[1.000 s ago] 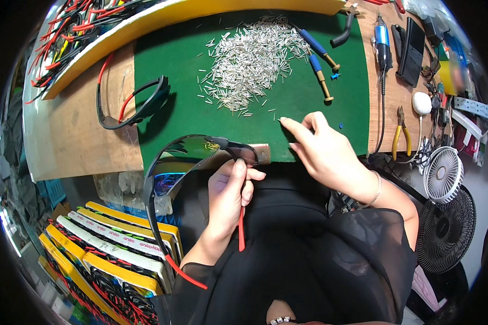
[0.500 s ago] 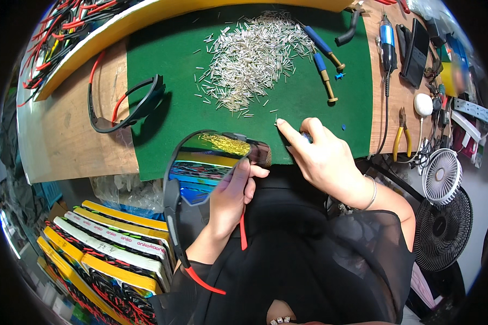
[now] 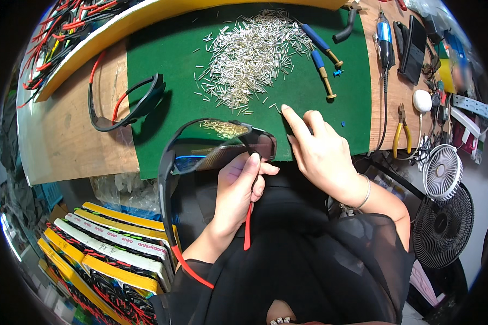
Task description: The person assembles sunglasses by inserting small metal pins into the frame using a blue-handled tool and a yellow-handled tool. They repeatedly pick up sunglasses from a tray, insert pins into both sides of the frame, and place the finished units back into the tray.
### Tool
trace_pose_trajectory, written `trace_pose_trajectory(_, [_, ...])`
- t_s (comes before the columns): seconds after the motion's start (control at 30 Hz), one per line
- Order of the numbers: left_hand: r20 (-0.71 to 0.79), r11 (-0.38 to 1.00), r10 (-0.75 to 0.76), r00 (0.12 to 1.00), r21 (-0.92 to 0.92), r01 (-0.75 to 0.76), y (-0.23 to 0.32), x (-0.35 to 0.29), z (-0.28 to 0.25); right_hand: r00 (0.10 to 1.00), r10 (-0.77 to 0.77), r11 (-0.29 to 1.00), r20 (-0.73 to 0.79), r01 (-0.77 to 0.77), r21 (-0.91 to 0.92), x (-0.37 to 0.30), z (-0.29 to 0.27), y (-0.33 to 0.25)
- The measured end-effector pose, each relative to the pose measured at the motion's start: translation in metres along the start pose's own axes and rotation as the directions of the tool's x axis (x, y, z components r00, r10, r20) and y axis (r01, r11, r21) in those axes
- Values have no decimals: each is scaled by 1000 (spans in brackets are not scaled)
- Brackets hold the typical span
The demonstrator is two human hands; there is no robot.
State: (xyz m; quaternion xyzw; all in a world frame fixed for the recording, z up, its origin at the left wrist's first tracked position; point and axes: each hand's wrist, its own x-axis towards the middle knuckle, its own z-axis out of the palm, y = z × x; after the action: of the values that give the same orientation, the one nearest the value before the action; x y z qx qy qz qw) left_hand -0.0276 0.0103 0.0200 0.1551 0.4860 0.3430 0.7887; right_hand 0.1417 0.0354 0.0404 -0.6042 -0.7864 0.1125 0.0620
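My left hand (image 3: 237,189) is closed on a pair of sunglasses (image 3: 168,169), pinching the front near one lens end. The glasses have a black frame, mirrored lens and red temple tips, and tilt over the front edge of the green mat (image 3: 190,100). My right hand (image 3: 326,154) has its index finger stretched down to a loose metal pin (image 3: 278,109) on the mat. Its other fingers curl inward; what they hold is hidden. Beyond the fingertip lies a large heap of small silvery pins (image 3: 249,59).
Another pair of sunglasses (image 3: 106,127) rests at left. Two blue-handled tools (image 3: 324,76) lie right of the heap. Farther right are a blue-and-black electric screwdriver (image 3: 385,40), a phone (image 3: 415,49), yellow-handled cutters (image 3: 400,130) and a white fan (image 3: 442,172). Boxes of glasses (image 3: 108,244) stand lower left.
The held sunglasses have turned and risen slightly, so their lens looks flatter. My right index fingertip has moved a little up and right. A bluish glint within the right hand no longer shows.
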Motion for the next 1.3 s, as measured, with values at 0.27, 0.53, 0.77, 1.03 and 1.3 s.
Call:
trace_pose_trajectory(0.27, [14,1000,-8,1000,-15,8,-3,3,4,997,30,966,68,-46,254,4,-13,9])
trace_pose_trajectory(0.53, [-19,998,25,1000,61,-23,-4,7,12,960,-203,957,193,153,246,-37,-56,15])
trace_pose_trajectory(0.77, [-100,992,77,992,104,-67,-4,5,27,928,-360,921,89,369,-122,-32,-29,6])
trace_pose_trajectory(1.03, [-102,987,97,990,141,-82,-5,6,28,925,-376,914,55,380,-144,-29,-24,6])
trace_pose_trajectory(1.3, [-50,987,105,993,124,-98,-7,9,19,906,-423,897,28,422,-133,-23,-24,9])
